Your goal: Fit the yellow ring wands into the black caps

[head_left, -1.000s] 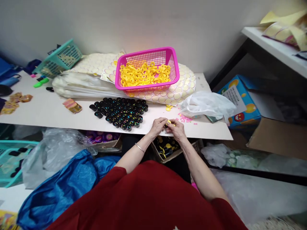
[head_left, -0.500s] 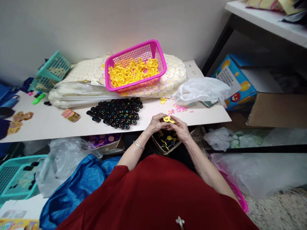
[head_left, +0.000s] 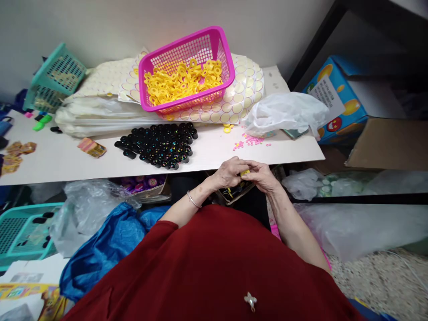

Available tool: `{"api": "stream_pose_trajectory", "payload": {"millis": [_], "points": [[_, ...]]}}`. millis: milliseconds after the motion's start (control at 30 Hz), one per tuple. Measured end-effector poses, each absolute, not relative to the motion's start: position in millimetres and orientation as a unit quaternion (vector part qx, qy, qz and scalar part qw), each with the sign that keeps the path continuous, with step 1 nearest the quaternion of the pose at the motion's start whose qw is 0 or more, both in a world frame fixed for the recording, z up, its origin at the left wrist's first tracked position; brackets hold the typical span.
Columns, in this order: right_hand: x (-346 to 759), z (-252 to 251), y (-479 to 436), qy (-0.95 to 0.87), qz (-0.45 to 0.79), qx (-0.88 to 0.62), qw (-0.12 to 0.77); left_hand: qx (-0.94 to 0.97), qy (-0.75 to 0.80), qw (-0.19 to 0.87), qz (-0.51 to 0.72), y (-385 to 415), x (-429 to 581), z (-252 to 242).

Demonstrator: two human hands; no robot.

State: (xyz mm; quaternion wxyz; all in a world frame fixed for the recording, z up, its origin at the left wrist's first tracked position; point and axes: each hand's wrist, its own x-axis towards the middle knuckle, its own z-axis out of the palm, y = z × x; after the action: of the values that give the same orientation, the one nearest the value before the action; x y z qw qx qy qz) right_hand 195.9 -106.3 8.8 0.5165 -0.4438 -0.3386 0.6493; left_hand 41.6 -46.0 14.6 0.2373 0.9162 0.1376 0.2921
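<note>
My left hand [head_left: 231, 173] and my right hand [head_left: 261, 176] meet just off the table's front edge, fingertips pressed together. Between them they grip a small yellow plastic piece [head_left: 245, 172], mostly covered by the fingers. Below the hands is a box [head_left: 230, 196] of black and yellow parts, partly hidden. Many yellow ring-shaped pieces [head_left: 183, 84] fill a pink basket [head_left: 147, 107] at the back. Left of my hands, short black cylinders [head_left: 160, 145] with coloured bits in their tops stand in a cluster. Tiny pink rings [head_left: 252, 139] lie scattered beyond my hands.
A white plastic bag [head_left: 284, 113] lies at the table's right end, beside an open blue carton [head_left: 334, 102]. At the left stand a teal basket [head_left: 55, 82] and a small wrapped packet [head_left: 92, 147]. Purple items [head_left: 142, 183] sit in a box under the table.
The yellow piece showed a round face and a tab earlier; now my fingers cover most of it. My hands have closed in around it. The whole view has shifted slightly.
</note>
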Motion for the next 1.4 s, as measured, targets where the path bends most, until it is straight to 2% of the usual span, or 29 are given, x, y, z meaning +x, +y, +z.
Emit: {"api": "stream_pose_trajectory", "payload": {"millis": [267, 467, 700, 767, 833, 900, 1000, 1133, 1233, 1400], "points": [[179.8, -3.1, -110.6, -0.318, 0.581, -0.485, 0.571, 0.902, 0.179, 0.28, 0.275, -45.8, 43.3, 2.2], [178.0, 1.8, -110.0, -0.371, 0.629, -0.479, 0.487, 0.906, 0.194, 0.294, 0.234, -45.6, 33.8, 0.8], [174.1, -10.3, -121.0, -0.366, 0.601, -0.495, 0.51, 0.922, 0.169, 0.29, 0.192, -59.8, 28.4, 7.8], [174.6, -17.8, -123.4, -0.417, 0.585, -0.517, 0.465, 0.921, 0.138, 0.319, 0.179, -49.8, 20.1, 14.6], [176.5, -25.5, -123.0, -0.498, 0.536, -0.576, 0.365, 0.914, 0.163, 0.318, 0.192, -29.7, 8.1, 24.1], [178.0, -32.6, -119.4, -0.578, 0.441, -0.644, 0.237, 0.88, 0.337, 0.24, 0.232, -3.4, -5.2, 34.9], [176.4, -40.1, -110.6, -0.664, 0.324, -0.669, 0.08, 0.775, 0.584, 0.097, 0.221, 32.9, -21.6, 48.2], [171.8, -40.8, -103.1, -0.693, 0.283, -0.663, -0.012, 0.727, 0.666, 0.045, 0.162, 57.1, -28.6, 51.0], [175.4, -33.7, -104.7, -0.693, 0.293, -0.658, 0.016, 0.731, 0.668, 0.049, 0.129, 61.5, -26.5, 47.1], [192.9, -11.2, -100.5, -0.636, 0.479, -0.571, 0.199, 0.742, 0.653, 0.044, 0.145, 61.9, -25.2, 49.1]]}}
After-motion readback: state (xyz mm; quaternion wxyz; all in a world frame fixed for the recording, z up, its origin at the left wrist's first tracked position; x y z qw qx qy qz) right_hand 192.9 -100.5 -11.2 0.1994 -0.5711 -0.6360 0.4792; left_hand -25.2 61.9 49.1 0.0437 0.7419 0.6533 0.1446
